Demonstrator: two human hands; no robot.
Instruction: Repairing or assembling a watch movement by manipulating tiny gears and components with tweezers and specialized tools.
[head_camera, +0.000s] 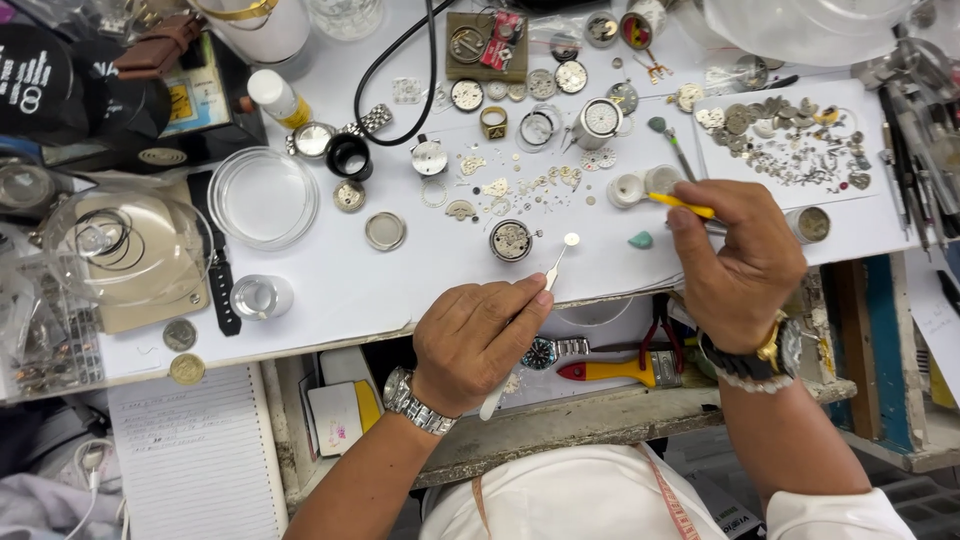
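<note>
Where the white worktop spreads beneath the head camera, it carries, at its left, a clear domed cover and a shallow round glass dish, and, at its upper right, a white sheet heaped with small metal watch parts. The right hand is closed on a yellow-handled tool, whose tip lies just beside two small white cups; a watch with a gold-coloured case sits on that wrist. The left hand, wearing a steel bracelet watch, is pinched on white tweezers, their points together at a small round pale disc resting on the worktop; whether the points actually clamp the disc cannot be told. Just left of the disc lies an uncased round watch movement, with scattered wheels and plates above it. A small teal drop-shaped piece lies between the two hands.
</note>
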